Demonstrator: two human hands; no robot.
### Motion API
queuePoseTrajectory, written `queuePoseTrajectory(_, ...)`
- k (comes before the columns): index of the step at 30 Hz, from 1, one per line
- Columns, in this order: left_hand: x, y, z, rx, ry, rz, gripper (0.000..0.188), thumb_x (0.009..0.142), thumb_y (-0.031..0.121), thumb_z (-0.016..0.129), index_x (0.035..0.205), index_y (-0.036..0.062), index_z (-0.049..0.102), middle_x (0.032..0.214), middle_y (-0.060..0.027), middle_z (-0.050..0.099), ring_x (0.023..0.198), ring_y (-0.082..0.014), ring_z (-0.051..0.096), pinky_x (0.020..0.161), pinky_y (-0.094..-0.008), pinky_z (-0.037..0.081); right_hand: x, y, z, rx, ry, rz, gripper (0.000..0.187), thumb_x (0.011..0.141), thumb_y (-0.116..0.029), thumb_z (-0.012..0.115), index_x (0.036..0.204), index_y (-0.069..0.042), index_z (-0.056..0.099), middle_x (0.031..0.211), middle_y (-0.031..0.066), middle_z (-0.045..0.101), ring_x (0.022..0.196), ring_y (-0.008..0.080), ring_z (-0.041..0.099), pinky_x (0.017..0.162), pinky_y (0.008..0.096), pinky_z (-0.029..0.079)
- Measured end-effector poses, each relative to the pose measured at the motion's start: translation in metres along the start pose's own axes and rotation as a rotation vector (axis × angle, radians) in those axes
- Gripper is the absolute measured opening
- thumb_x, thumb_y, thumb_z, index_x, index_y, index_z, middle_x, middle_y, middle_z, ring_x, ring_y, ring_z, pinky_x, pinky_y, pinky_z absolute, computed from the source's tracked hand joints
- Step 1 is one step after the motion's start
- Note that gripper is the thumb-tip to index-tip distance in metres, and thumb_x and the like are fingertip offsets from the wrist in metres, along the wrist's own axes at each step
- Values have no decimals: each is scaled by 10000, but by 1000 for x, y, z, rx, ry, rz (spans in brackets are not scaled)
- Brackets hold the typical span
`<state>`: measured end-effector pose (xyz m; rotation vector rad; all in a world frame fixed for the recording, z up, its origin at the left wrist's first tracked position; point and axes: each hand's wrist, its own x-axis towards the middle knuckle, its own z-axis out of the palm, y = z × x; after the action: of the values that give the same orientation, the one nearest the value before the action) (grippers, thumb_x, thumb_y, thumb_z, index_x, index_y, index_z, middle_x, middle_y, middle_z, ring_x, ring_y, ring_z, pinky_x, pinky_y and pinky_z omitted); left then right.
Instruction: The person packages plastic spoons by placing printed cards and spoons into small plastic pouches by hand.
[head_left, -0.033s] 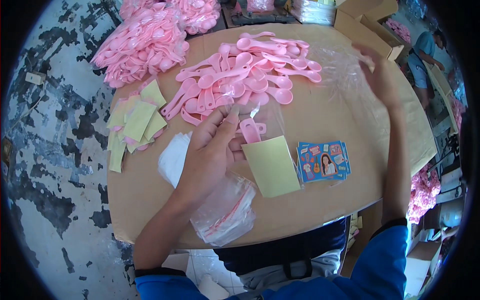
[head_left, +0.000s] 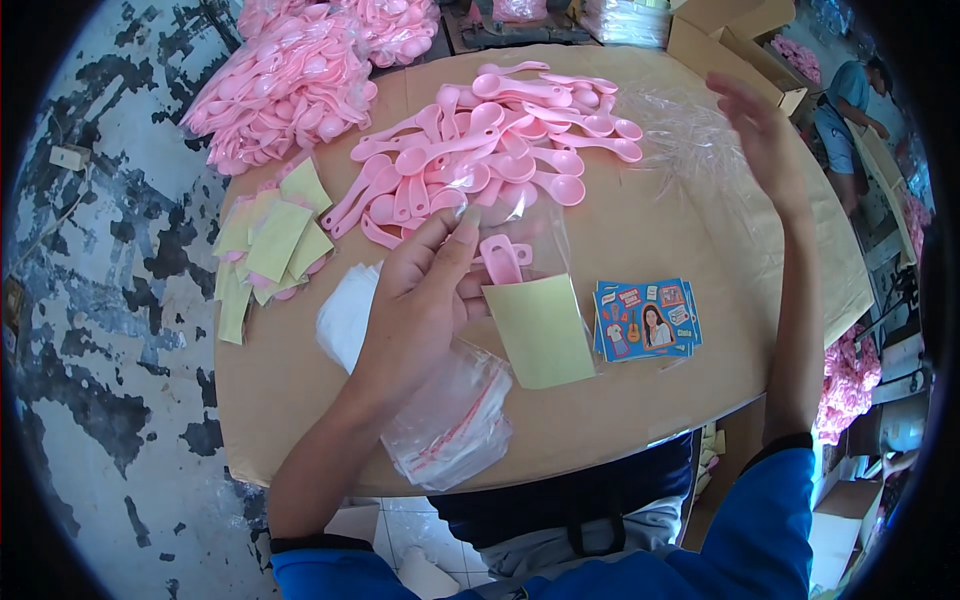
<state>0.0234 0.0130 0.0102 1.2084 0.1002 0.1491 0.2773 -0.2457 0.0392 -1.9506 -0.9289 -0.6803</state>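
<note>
My left hand [head_left: 415, 300] pinches the top of a clear plastic bag [head_left: 553, 240] over the middle of the table. Inside that bag are a pale yellow card [head_left: 545, 335] and a pink measuring spoon [head_left: 500, 260], whose handle end rises above the card. Raised at the right, my right hand [head_left: 762, 140] is empty, its fingers stretched out above crumpled clear plastic film. Just right of the bag lies a stack of blue printed cards [head_left: 648, 320]. Under my left wrist are flat clear bags [head_left: 450, 420], and white ones [head_left: 345, 315] lie beside it.
A loose heap of pink spoons [head_left: 490, 145] covers the far middle of the table [head_left: 700, 400]. Packed pieces with yellow cards [head_left: 275, 240] pile at the left. Big bags of spoons [head_left: 290, 90] stand behind. An open carton [head_left: 735, 55] and another person [head_left: 850, 120] are at far right.
My right hand's fingers show more spread and a little higher. The bag with the yellow card has shifted very slightly; my left hand keeps its pinch.
</note>
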Motion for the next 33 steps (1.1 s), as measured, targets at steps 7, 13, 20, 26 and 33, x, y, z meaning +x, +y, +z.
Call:
queuePoseTrajectory(7,1,-12,-6,169,-16,85,367,1028,224,436,1314,1,494,1236,-131,598,1023,-215,652,835,-352,582,-68,-127,56,596,-680,42,407,947,-357,604,1140,1,615,996,72,643,831,130,626,697,269,490)
queuePoseTrajectory(13,-3,-8,2,158,-13,19,361,1011,213,497,1301,3,535,1102,-75,636,948,-119,623,801,-283,554,-86,-129,77,630,-692,346,238,892,-91,680,1117,-15,663,882,68,702,776,78,646,673,198,498)
queuePoseTrajectory(20,-3,-13,3,116,36,19,330,1000,189,528,1248,-21,586,954,-37,662,827,-65,612,730,-240,544,-84,-125,79,925,-580,362,208,902,-63,658,1089,28,669,983,85,701,863,95,641,771,248,529)
queuePoseTrajectory(26,-1,-9,1,135,36,20,341,996,216,537,1240,-19,577,931,-23,647,829,-73,629,722,-237,546,-78,-128,67,869,-582,349,213,909,-78,657,1101,13,679,967,57,708,856,66,630,751,234,523)
queuePoseTrajectory(33,1,-2,-1,237,-80,70,308,995,223,536,1238,39,577,1023,-47,650,940,-100,622,814,-275,539,-79,-129,69,889,-569,510,264,938,-69,608,1191,-2,643,1009,76,707,841,64,627,738,230,520)
